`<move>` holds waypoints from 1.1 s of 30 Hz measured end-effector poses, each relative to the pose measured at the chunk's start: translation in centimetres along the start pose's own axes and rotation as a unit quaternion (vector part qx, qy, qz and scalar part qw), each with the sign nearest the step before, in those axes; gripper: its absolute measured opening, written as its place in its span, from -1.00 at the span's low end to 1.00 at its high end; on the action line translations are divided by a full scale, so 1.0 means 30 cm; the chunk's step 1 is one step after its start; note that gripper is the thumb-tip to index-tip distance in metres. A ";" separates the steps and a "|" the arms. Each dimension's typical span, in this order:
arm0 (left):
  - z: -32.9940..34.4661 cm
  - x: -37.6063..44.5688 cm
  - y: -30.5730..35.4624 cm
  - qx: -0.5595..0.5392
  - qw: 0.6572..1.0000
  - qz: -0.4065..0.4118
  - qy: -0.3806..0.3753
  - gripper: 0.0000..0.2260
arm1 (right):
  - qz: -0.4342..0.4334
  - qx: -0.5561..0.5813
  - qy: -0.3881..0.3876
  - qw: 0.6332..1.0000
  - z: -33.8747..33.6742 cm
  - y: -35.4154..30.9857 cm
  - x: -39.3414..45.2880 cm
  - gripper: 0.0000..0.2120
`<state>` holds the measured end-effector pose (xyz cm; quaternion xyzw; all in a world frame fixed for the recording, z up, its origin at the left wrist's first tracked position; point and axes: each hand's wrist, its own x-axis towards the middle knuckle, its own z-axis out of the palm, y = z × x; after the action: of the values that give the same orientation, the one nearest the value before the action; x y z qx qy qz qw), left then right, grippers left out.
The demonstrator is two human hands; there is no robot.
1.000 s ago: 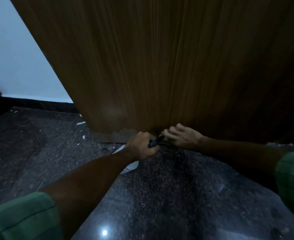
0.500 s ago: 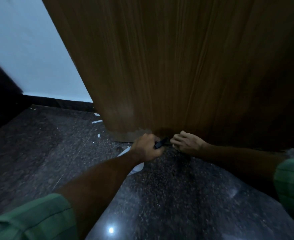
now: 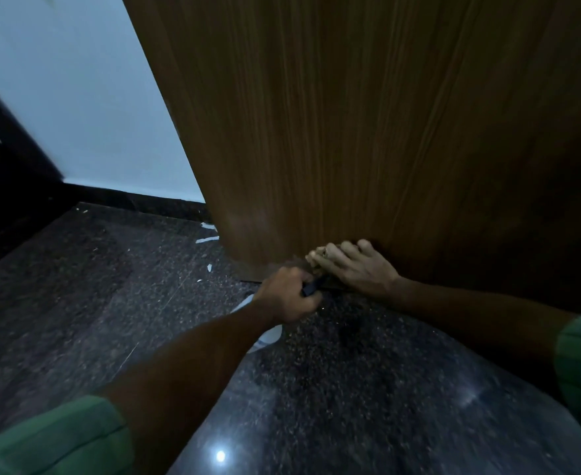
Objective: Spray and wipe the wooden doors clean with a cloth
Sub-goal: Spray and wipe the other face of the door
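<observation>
Gripping a dark tool [image 3: 311,287], left hand [image 3: 287,296], right hand [image 3: 354,269] flat-fingered against door [image 3: 367,132] base

You face a door [image 3: 367,132] of brown wood with fine vertical grain and a dull satin sheen. Below the door, the dark speckled stone floor [image 3: 350,389] is polished glossy. Left of the door, the wall [image 3: 76,97] looks smooth, matt.
</observation>
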<state>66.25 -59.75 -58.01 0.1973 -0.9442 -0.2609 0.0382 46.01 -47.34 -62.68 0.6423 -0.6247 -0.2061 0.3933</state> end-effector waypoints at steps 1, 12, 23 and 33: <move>-0.009 0.000 -0.007 0.005 1.000 0.003 0.002 -0.70 | 0.030 0.014 0.005 0.999 -0.019 0.003 0.025 -0.54; -0.081 -0.040 -0.069 0.020 0.999 -0.029 0.022 -0.71 | 0.013 0.023 0.005 1.000 -0.056 -0.073 0.162 -0.53; -0.117 -0.090 -0.132 0.038 0.993 -0.113 -0.008 -0.69 | 0.033 0.083 0.027 0.996 -0.089 -0.068 0.162 -0.55; -0.122 -0.118 -0.219 0.083 0.978 -0.193 -0.001 -0.65 | 0.002 0.072 0.081 0.994 -0.041 -0.128 0.215 -0.52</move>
<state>72.46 -65.27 -58.07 0.3781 -0.9067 -0.1842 -0.0304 50.26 -53.62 -63.41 0.6825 -0.6049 -0.1072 0.3959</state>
